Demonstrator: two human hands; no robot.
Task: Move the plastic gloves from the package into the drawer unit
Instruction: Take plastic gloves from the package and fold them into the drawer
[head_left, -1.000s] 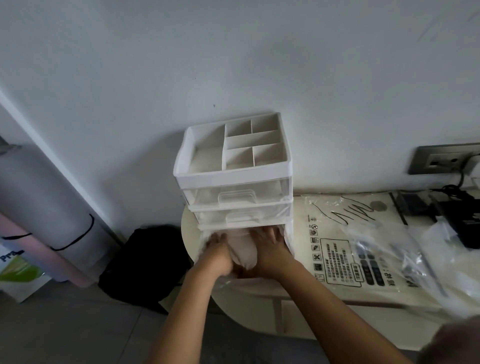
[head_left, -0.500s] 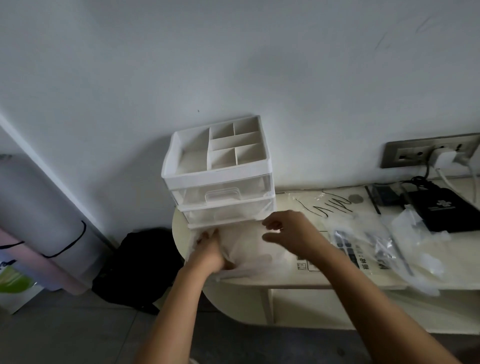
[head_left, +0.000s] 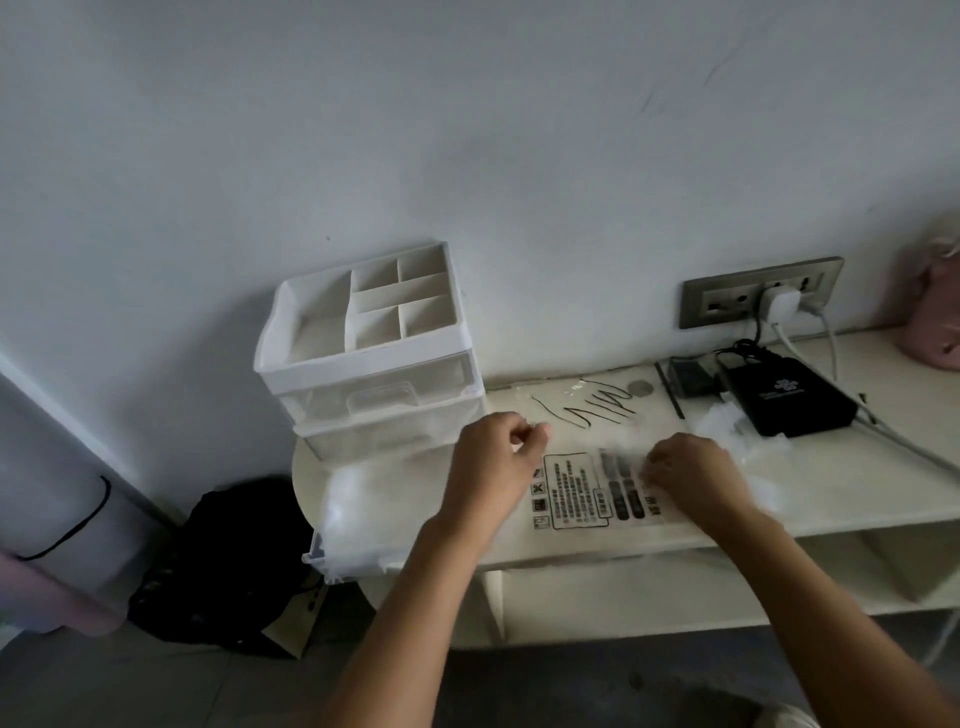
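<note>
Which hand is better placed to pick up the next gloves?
Probably right: the right hand rests on the package beside the loose gloves; the left hand hovers nearer the open drawer.

Hands: two, left hand (head_left: 493, 462) and right hand (head_left: 685, 475). Drawer unit (head_left: 363, 358): one, beyond left fingers. Glove package (head_left: 582, 491): one, under right fingers. Black box (head_left: 789, 405): one.

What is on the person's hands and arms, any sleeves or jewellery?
Nothing is worn. The left hand and right hand are ungloved and bare to the frame's edge. No sleeve, watch, bracelet or ring shows in this dim view.
</note>
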